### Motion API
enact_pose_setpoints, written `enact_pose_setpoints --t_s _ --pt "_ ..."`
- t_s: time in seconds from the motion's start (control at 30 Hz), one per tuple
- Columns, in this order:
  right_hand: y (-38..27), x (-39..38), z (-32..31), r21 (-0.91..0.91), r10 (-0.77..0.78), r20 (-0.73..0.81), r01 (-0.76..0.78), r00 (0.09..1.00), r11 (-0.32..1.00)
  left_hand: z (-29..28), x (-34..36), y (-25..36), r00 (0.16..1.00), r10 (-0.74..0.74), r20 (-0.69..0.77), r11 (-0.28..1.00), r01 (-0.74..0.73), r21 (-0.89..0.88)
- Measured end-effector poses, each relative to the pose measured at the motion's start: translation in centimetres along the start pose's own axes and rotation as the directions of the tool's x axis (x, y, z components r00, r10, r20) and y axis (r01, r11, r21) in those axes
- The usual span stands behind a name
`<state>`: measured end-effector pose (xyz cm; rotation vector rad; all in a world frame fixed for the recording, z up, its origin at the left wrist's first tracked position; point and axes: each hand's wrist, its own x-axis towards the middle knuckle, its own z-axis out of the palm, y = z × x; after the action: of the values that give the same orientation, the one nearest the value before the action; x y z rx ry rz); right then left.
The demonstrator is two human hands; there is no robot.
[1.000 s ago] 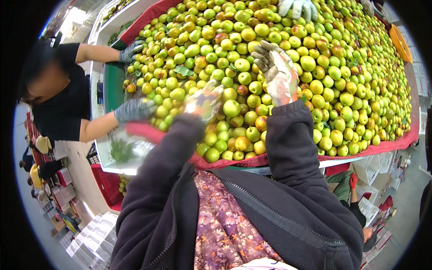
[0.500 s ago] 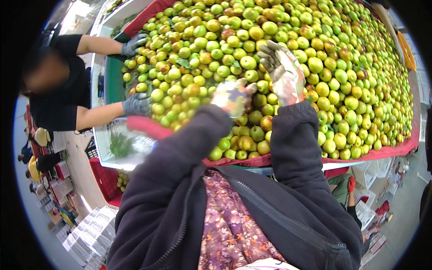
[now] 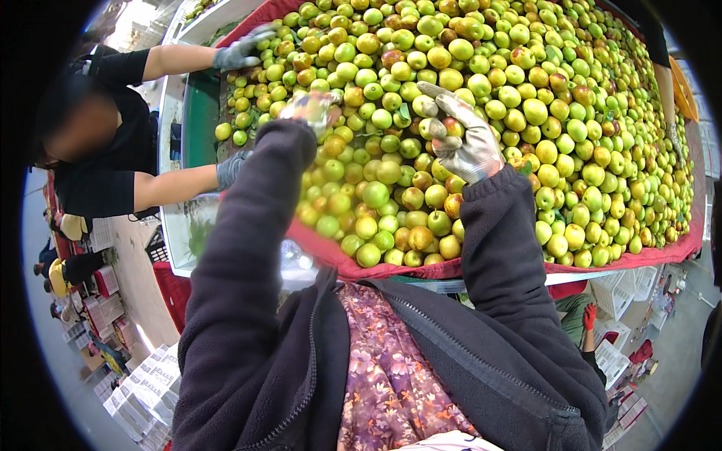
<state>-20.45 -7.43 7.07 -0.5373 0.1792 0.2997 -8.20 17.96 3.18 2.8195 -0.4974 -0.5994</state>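
Note:
A wide heap of green jujubes (image 3: 535,113), many flushed brown or red, fills a bed lined with red cloth (image 3: 489,268). My right hand (image 3: 480,146), in a pale patterned glove, is over the middle of the heap. Its fingers curl around a reddish-green jujube (image 3: 453,126), with one finger stretched out above it. Further left, my left hand (image 3: 312,114) reaches over the heap in a matching glove. It is smeared by motion, so its fingers and anything in them cannot be made out. Jujubes below it are blurred too.
At the left, a co-worker's grey-gloved hand (image 3: 244,52) touches the heap; their other glove (image 3: 232,170) is partly behind my left sleeve. A white-walled trough (image 3: 171,158) borders the bed there. Another person's arm (image 3: 665,94) reaches in at the far right, near an orange basket (image 3: 683,90).
My left hand has swept left and slightly up, away from the right hand. The right hand has dropped a little, its fingers now curled around a jujube. The co-worker's upper hand has moved up and right.

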Motion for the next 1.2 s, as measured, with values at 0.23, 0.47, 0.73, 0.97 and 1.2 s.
enact_pose_setpoints --t_s 0.23,0.47,0.73,0.97,1.2 --pt "0.1 -0.1 -0.9 -0.104 -0.073 -0.238 0.049 0.969 0.993 4.0 -2.1 -9.8 0.973 0.066 -0.220 0.966 -0.008 0.257" --pt "0.9 0.2 0.0 -0.202 -0.052 -0.209 0.009 0.976 0.979 3.0 -3.8 -2.0 1.000 0.026 0.017 0.366 0.007 -0.930" --pt "1.5 -0.5 1.2 -0.026 0.208 0.110 -0.206 0.972 0.978 1.1 -2.8 3.2 0.907 0.046 -0.419 0.988 -0.102 -0.112" --pt "1.7 0.2 0.7 -0.094 0.145 -0.182 -0.164 0.973 0.982 3.3 1.0 1.0 0.971 -0.203 0.124 0.979 0.203 0.011" --pt "2.1 0.0 1.2 0.104 0.158 -0.248 -0.136 0.956 0.985 3.7 0.0 -4.6 0.901 -0.413 -0.132 0.411 0.055 -0.910"
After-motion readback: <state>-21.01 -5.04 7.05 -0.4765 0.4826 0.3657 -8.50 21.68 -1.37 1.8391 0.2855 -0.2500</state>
